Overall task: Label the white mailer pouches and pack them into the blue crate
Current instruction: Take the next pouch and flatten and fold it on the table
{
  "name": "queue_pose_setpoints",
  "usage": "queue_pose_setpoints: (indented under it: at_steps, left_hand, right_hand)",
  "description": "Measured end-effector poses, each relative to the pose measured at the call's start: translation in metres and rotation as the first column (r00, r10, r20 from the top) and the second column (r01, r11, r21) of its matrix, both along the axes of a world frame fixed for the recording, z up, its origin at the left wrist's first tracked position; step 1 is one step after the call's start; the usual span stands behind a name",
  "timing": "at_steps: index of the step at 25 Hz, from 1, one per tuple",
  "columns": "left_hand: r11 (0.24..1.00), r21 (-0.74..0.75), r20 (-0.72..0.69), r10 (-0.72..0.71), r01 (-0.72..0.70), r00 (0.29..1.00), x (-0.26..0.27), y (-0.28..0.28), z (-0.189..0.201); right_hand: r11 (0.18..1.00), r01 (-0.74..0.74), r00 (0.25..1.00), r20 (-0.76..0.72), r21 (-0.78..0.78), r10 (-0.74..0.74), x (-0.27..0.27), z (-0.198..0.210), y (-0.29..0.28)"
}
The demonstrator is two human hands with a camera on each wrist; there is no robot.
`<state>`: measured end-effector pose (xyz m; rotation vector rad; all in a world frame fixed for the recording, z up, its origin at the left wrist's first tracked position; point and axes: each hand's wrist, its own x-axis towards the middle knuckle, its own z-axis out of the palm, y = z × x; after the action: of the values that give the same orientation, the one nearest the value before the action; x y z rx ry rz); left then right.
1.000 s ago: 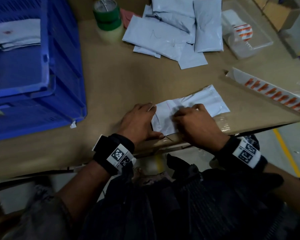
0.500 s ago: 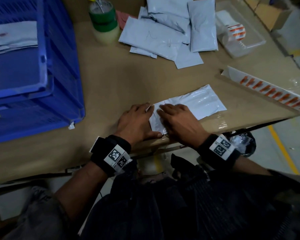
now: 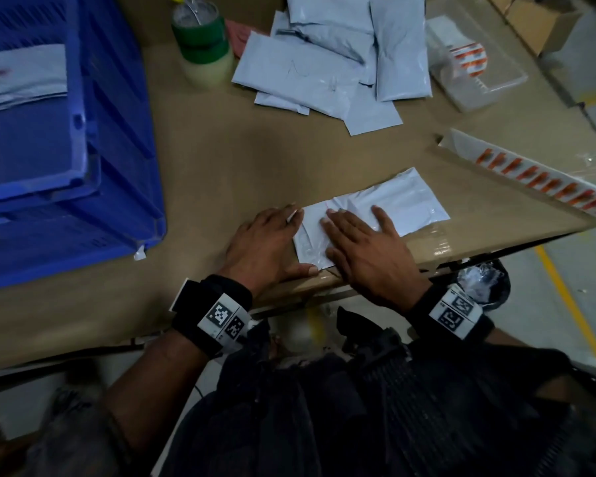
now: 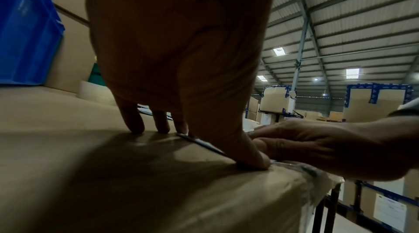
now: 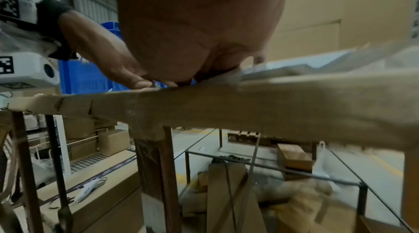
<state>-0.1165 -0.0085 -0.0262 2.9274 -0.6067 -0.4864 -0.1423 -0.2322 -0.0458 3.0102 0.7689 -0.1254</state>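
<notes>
The fingers [image 3: 341, 223] of the right hand [image 3: 369, 253] are straight and spread, and they lie flat on the near end of a white pouch [image 3: 393, 208], pressing it down. The fingers [image 3: 283, 218] of the left hand [image 3: 265, 246] are also straight; they rest on the desk [image 3: 238, 160] just beside the left edge of the pouch, and the thumb [image 4: 244, 149] presses on the near corner of the pouch, close to the desk edge. Neither hand curls around anything. In the left wrist view the thumb tip touches the thin edge of the pouch, and the right hand is beside it.

The pouch lies flat on the brown desk, near the front edge, with its far end free of the hands. Well apart from it, at the back of the desk, there is a pile of pouches [image 3: 331, 60] overlapping each other. The blue crate [image 3: 117, 139] stands at the left side of the desk, with some folded white pouches [image 3: 21, 77] inside. Near the pile stands a green roll of tape [image 3: 202, 36] on a pale roll. A strip of orange labels [image 3: 537, 180] lies to the right of the pouch, and a clear box [image 3: 475, 63] is behind it.
</notes>
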Motion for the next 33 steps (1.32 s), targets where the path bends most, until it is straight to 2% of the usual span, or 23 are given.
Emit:
queue_pose_setpoints:
  at_steps: [3,7,10,14,17,18,21,22,26,28,31,33]
  left_hand:
    - [1.0,-0.019,0.0,0.004,-0.004,1.0,-0.002,0.003,-0.004]
    - [1.0,-0.03,0.012,-0.002,0.002,1.0,-0.002,0.005,-0.009]
    - [0.999,-0.04,0.012,0.013,-0.013,1.0,-0.002,0.005,-0.01]
    - [0.999,-0.041,0.012,0.012,-0.012,1.0,-0.004,0.004,-0.01]
    - [0.999,-0.047,0.002,0.018,-0.018,1.0,-0.002,0.005,-0.011]
    - [0.999,-0.044,-0.004,0.017,-0.017,1.0,-0.003,0.006,-0.011]
    - [0.998,-0.056,0.002,0.019,-0.019,1.0,-0.004,0.004,-0.011]
    - [0.998,-0.058,0.0,0.02,-0.02,1.0,-0.004,0.005,-0.01]
    - [0.995,-0.083,-0.041,0.046,-0.049,0.998,-0.004,0.004,-0.007]
    - [0.991,-0.107,-0.058,0.078,-0.084,0.995,-0.003,0.002,-0.005]
    - [0.984,-0.143,-0.096,0.094,-0.107,0.991,0.001,0.0,0.003]
    - [0.969,-0.202,-0.112,0.119,-0.14,0.987,0.004,-0.002,0.008]
  right_hand:
    - [0.998,0.057,0.998,0.036,0.01,-0.057,0.001,0.004,0.002]
    - [0.998,-0.064,0.998,0.015,0.015,0.063,-0.005,-0.002,0.009]
    - [1.0,-0.003,0.999,0.047,0.001,0.003,0.004,0.002,-0.006]
    - [0.989,-0.146,0.986,0.086,0.009,0.145,-0.014,-0.006,0.002]
    - [1.0,0.012,0.99,0.138,0.019,-0.014,-0.004,-0.002,-0.01]
    - [1.0,0.005,0.99,0.138,0.023,-0.008,-0.002,0.0,-0.013]
    - [0.976,-0.219,0.97,0.112,0.002,0.217,-0.014,-0.011,-0.016]
    - [0.973,-0.229,0.968,0.109,0.017,0.225,-0.019,-0.013,-0.016]
    - [0.987,-0.029,0.988,0.152,0.157,0.005,0.0,0.006,-0.029]
    - [0.962,-0.013,0.98,0.194,0.274,-0.042,0.013,0.016,-0.043]
    - [0.908,0.04,0.948,0.27,0.418,-0.166,0.029,0.026,-0.079]
    - [0.887,0.15,0.902,0.307,0.437,-0.303,0.039,0.033,-0.114]
